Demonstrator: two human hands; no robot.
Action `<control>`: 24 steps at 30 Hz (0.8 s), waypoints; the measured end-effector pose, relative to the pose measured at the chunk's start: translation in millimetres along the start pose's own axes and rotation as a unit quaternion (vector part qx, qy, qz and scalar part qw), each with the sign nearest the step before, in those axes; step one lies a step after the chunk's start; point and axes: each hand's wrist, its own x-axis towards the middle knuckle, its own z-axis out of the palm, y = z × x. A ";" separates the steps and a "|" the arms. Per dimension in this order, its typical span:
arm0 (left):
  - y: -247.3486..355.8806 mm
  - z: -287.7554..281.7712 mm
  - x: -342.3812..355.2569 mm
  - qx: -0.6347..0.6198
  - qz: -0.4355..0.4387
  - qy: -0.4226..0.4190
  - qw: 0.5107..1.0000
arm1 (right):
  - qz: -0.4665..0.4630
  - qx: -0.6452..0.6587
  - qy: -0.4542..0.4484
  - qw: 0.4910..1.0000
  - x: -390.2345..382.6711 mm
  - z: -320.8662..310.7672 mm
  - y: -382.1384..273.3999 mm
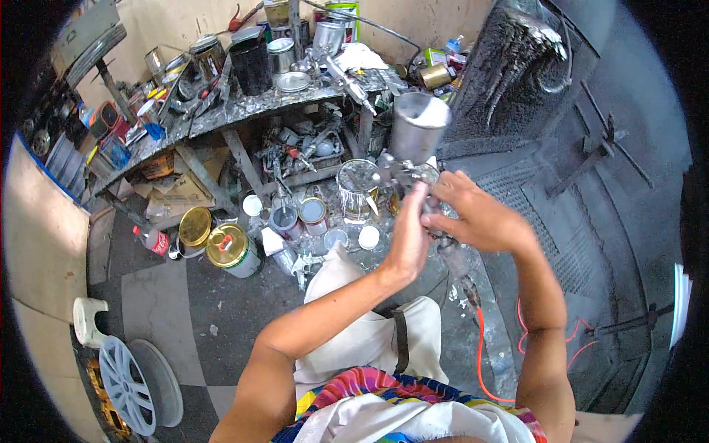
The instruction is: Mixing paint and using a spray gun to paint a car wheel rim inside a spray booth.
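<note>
Both hands are on a metal spray gun with a grey gravity cup on top. My left hand closes on the gun's left side, its fingers mostly hidden behind the gun. Across from it, my right hand curls its fingers and thumb around the rear of the gun. Below my hands the gun's handle end joins an orange air hose, which trails down and to the right. Just left of the gun stands an open can with white paint drips down its side.
A cluttered workbench runs along the back with cans and another spray gun. Open tins, a gold-lidded can and a cola bottle stand below. Wheel rims and a white stool are at left.
</note>
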 end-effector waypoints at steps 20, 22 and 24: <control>79.3 -80.1 86.6 -0.092 0.167 0.150 0.970 | 0.173 0.152 0.172 0.958 529.0 -48.5 310.8; 78.3 -95.0 95.3 -0.054 0.185 0.161 0.968 | 0.160 0.168 0.167 0.958 567.9 -40.3 320.5; 82.6 -92.2 102.1 -0.061 0.190 0.202 0.959 | 0.161 0.171 0.163 0.958 592.8 -48.7 355.0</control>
